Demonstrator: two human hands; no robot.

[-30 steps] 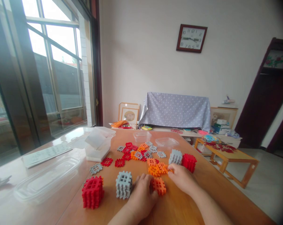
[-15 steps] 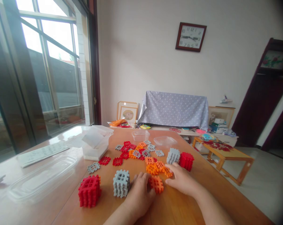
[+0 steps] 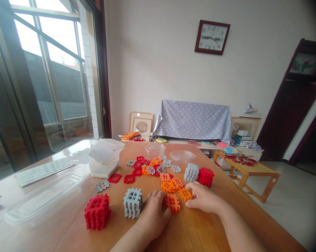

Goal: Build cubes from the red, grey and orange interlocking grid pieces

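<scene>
My left hand (image 3: 153,213) rests on the wooden table (image 3: 200,231), its curled fingertips against an orange waffle tile (image 3: 173,203). My right hand (image 3: 203,198) pinches a second orange tile (image 3: 186,194) at its edge, close beside the first. More orange tiles (image 3: 171,184) lie just beyond. A grey cube of stacked tiles (image 3: 133,202) stands left of my left hand, and a red cube (image 3: 97,211) further left. Beyond my right hand stand another grey stack (image 3: 191,172) and a red cube (image 3: 206,176).
Loose red, grey and orange tiles (image 3: 150,168) are scattered mid-table. A white plastic box (image 3: 105,162), clear lids (image 3: 41,197) and small clear containers (image 3: 155,149) lie around. A printed sheet (image 3: 42,169) lies left. A low wooden table (image 3: 249,171) stands on the floor right.
My right hand has drawn an orange tile back from the pile toward the tile at my left hand. The view has tilted up slightly.
</scene>
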